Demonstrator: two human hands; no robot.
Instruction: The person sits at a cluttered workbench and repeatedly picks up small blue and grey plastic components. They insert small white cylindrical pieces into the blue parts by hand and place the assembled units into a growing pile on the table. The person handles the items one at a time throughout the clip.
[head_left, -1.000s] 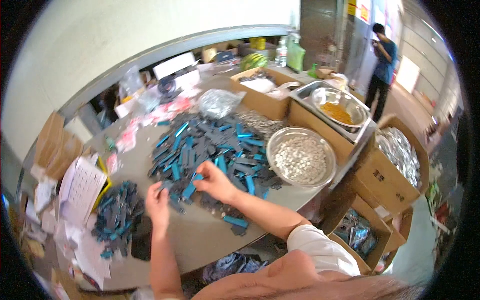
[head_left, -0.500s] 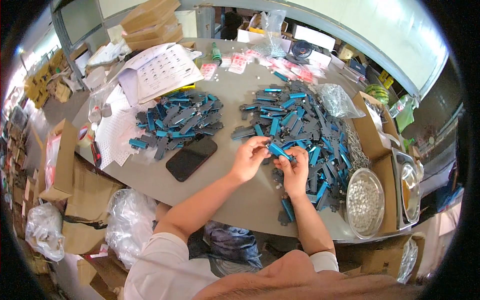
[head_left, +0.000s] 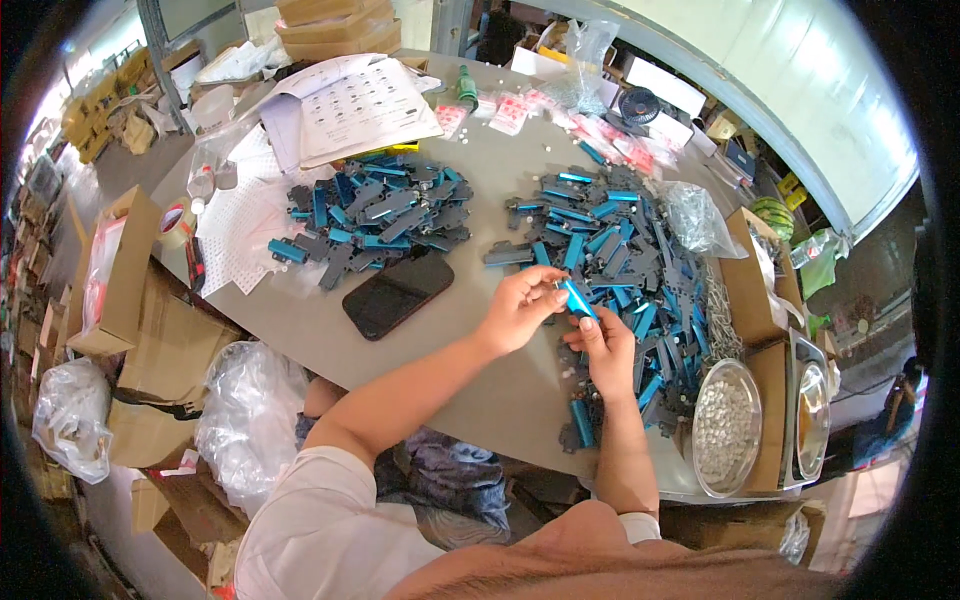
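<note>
Over the front edge of the right-hand pile, both hands hold one small blue part (head_left: 577, 300), long and narrow with a glossy face. My left hand (head_left: 520, 310) pinches its upper left end between thumb and fingers. At the lower right end, my right hand (head_left: 608, 352) grips it with the thumb along the blue face. Whether a tiny piece sits in the left fingertips is too small to tell. Around my right hand spreads a large pile of similar blue and dark grey parts (head_left: 640, 262). A smaller pile (head_left: 385, 215) of them lies to the left.
A dark phone (head_left: 398, 294) lies on the grey table (head_left: 450, 375). To the right stand a metal bowl (head_left: 727, 430) of small white pieces and a cardboard box (head_left: 755, 265). Printed sheets (head_left: 350, 115), a green bottle (head_left: 466, 88) and a small fan (head_left: 639, 105) are toward the back.
The view has shifted slightly. The blue part has tilted to a steeper angle between my hands, and its blue face now shows more fully. Both hands still hold it.
</note>
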